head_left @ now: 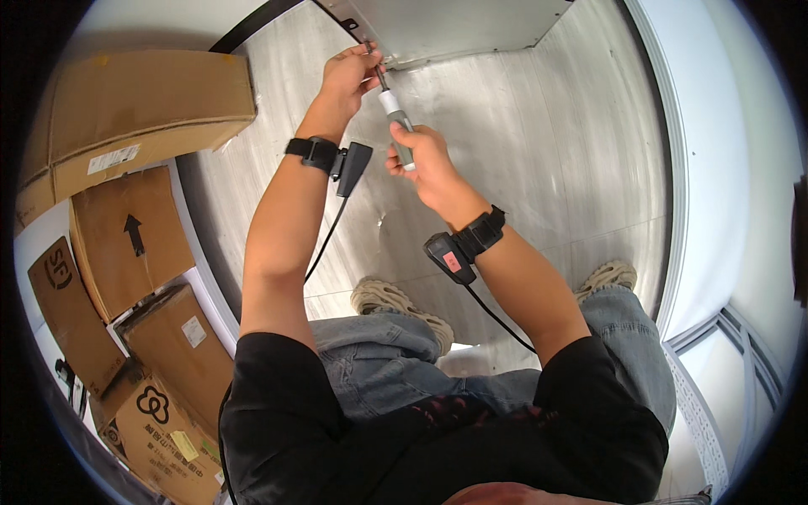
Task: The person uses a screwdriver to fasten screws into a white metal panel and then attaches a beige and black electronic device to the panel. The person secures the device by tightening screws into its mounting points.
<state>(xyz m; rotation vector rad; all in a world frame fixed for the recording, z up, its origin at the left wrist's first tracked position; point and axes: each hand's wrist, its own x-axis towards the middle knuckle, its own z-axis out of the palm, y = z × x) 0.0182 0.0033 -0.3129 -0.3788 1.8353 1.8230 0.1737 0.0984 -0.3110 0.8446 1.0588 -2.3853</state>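
A screwdriver [397,114] with a grey and white handle points up and slightly left, toward the lower left corner of a grey metal cabinet [454,29]. My right hand [427,162] is wrapped round its handle. Close to the cabinet, my left hand [347,77] is closed with its fingertips around the thin shaft near the tip. The fingers partly cover the tip, so any screw there cannot be made out. A small dark bracket or opening [349,25] shows on the cabinet just above the left fingers.
Cardboard boxes [151,109] are stacked along the left side. Pale wood-look floor [539,151] lies under the cabinet and my shoes [396,303]. A white wall edge [665,126] bounds the right side. Black cables [497,316] hang from both wrist straps.
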